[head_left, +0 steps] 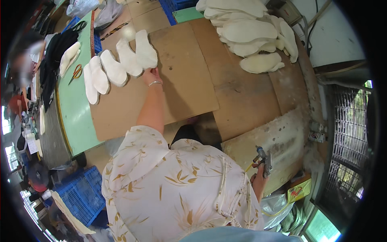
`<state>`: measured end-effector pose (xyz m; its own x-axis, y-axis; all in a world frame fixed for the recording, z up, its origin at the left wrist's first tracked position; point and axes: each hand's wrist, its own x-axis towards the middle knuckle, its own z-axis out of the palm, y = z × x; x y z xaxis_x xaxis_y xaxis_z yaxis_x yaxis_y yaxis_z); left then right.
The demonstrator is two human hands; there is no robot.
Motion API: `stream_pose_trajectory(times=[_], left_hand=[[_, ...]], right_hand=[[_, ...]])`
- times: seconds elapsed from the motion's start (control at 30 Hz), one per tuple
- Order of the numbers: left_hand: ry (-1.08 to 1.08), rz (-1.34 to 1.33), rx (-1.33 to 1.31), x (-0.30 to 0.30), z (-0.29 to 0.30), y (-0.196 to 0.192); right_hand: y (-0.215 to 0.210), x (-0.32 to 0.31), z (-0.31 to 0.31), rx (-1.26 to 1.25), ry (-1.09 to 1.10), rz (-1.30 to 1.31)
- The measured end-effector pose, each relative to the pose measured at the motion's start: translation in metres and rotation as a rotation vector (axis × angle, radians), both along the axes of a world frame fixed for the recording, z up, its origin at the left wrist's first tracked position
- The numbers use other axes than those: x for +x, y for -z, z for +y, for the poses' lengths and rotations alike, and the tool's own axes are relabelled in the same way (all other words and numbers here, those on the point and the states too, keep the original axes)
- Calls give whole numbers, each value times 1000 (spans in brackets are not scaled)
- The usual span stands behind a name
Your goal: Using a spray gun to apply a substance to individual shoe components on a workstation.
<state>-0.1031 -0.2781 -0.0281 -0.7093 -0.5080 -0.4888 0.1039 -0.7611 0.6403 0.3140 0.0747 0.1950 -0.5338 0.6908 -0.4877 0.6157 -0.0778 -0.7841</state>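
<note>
On the brown board (185, 88) several white, foot-shaped insoles lie in a slanting row. My left hand (152, 76) has its fingers closed at the near end of the rightmost insole (146, 51); part of the fingers is hidden against it. To its left lies the neighbouring insole (128, 57), and another insole (113, 67) comes after that. Off to the lower right, beside my body, my right hand (258, 174) is wrapped round a metal spray gun (264, 159) with a blue fitting on top. A yellow hose runs near that hand.
Stacked cream insoles (246, 32) fill the far right of the table. Orange-handled scissors (76, 72) lie on the green tabletop (78, 109) at left. A stained board (278, 141) is near the right hand. A blue crate (82, 195) stands at lower left.
</note>
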Motion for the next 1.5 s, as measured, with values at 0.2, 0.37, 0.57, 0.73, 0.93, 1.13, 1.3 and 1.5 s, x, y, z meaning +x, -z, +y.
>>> stream_pose_trajectory(times=[0.2,0.37,0.57,0.73,0.93,1.13,1.3,1.5], left_hand=[[125,-105,9,9,29,18],[292,-281,-160,38,92,-18],[1024,5,-695,19,203,-46],[1218,-103,-748,-35,303,-59],[1264,-74,-1097,-55,360,-21],[1089,509,-1535,-46,371,-25],[1359,771,-2163,-66,377,-44],[1132,1008,-2239,-79,417,-126]], right_hand=[[2,10,4,4,32,28],[8,19,7,-31,109,25],[10,14,1,17,211,77],[7,14,-14,47,354,90],[7,9,-26,77,497,71],[12,13,-36,87,627,126],[13,14,-38,36,661,124],[25,33,-41,122,630,115]])
